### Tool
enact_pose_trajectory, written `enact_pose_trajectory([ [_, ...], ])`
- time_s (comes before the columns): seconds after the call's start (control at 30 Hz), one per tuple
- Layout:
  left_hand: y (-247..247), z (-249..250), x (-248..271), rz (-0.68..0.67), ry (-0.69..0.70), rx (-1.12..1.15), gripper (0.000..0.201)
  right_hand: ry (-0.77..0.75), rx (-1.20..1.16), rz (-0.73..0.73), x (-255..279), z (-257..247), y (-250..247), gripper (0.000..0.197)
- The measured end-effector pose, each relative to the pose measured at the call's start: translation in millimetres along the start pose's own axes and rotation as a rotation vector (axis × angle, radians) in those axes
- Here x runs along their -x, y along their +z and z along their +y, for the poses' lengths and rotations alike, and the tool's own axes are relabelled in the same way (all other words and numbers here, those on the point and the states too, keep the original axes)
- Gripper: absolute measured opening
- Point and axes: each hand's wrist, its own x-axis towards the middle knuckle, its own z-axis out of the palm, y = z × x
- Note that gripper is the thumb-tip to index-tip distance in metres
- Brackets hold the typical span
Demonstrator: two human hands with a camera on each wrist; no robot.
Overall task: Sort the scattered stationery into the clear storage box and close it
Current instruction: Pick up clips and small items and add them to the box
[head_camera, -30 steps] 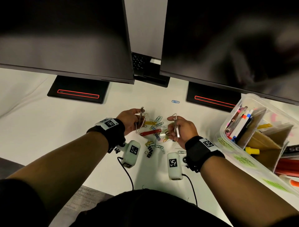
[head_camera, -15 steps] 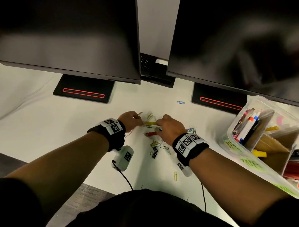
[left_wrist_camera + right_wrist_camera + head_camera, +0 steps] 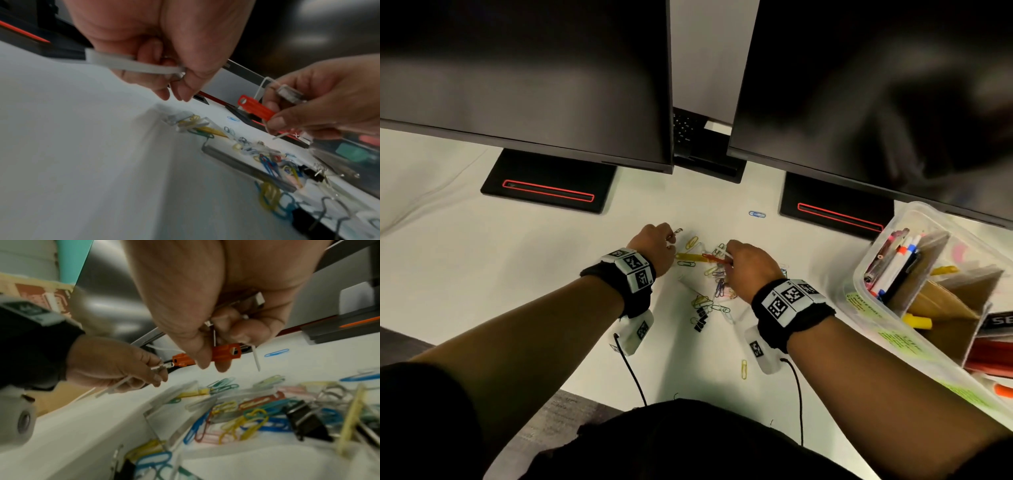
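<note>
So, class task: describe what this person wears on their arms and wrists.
Each forearm is bare. The left wrist and right wrist carry black bands topped with white blocks printed with black square codes. Beneath each hangs a white camera unit trailing a black cable.

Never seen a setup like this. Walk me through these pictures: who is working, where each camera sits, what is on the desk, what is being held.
No machine here: a person works with bare hands, wearing black wristbands with printed markers.

The wide picture comes from a camera on the person's head, looking down at a white desk under two dark monitors. The other two come from small cameras strapped under each wrist, looking along the fingers.

On the desk lies a heap of coloured paper clips and black binder clips. One blue paper clip lies apart, farther back. At the right stands a clear storage box, open, with pens inside.

The right hand pinches an orange plastic clip and also grips a clear clip. The left hand grips a white plastic strip and a small metal piece.
</note>
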Motion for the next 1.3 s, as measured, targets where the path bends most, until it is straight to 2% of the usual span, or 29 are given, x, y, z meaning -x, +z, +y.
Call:
enact_pose_trajectory([
  [0.17,8.0,2.8,-5.9,-0.065,0.016,-0.203,0.040,0.044,-0.067,-0.024,16.9,1.2,-3.6,0.023],
  [0.3,8.7,7.4,-6.9,-0.077,0.049,-0.251,0.028,-0.004,-0.037,-0.090,19.6,-6.4,2.6,0.025],
  [0.5,5.8,6.1,0.3,-0.129,0.049,-0.277,0.030,-0.087,0.066,-0.222,11.3,-32.3,13.7,0.022],
  [0.67,3.9,1.2,4.9,-0.124,0.057,-0.221,0.022,-0.085,0.154,-0.240,8.8,-40.2,18.9,0.024],
  [0.8,4.3,0.4,7.1,-0.124,0.076,-0.204,0.022,-0.072,0.112,-0.193,10.8,-32.4,14.9,0.021],
  [0.97,3.6,2.8,6.8,-0.154,0.107,-0.272,0.022,0.021,-0.029,-0.022,20.5,-16.9,2.4,0.019],
  [1.1,1.3,2.7,5.2,-0.169,0.099,-0.256,0.021,0.064,-0.119,0.058,32.1,-5.7,-11.1,0.019],
  [1.2,-5.0,9.2,5.9,-0.118,0.097,-0.213,0.018,0.113,-0.230,0.100,41.1,1.6,-22.6,0.015],
  [1.3,-16.0,33.2,12.7,-0.058,0.165,-0.179,0.016,0.174,-0.398,0.174,48.8,7.8,-39.7,0.020],
])
